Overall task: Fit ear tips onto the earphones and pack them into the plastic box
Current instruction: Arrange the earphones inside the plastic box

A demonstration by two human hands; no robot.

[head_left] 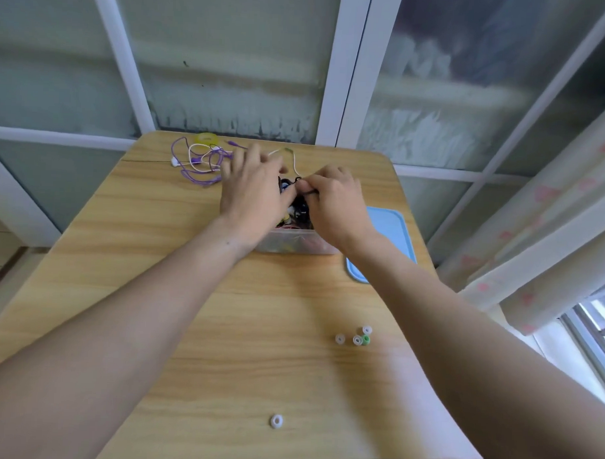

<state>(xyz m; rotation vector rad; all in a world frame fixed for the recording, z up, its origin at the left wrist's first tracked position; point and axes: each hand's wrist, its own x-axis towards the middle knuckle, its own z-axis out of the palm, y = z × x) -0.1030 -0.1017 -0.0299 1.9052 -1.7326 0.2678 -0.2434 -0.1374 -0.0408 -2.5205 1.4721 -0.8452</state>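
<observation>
Head cam, both hands over clear plastic box (295,244), right hand (333,204) pinching black earphone cable (301,181), left hand (252,189) fingers loosely spread, blue lid (393,232) just beside

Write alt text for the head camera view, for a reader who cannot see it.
Two bare hands work over a clear plastic box on a wooden table: the right hand pinches a black earphone cable, the left hand reaches in alongside. A blue lid lies right of the box, purple and white earphones behind it, and loose ear tips nearer the camera.
</observation>
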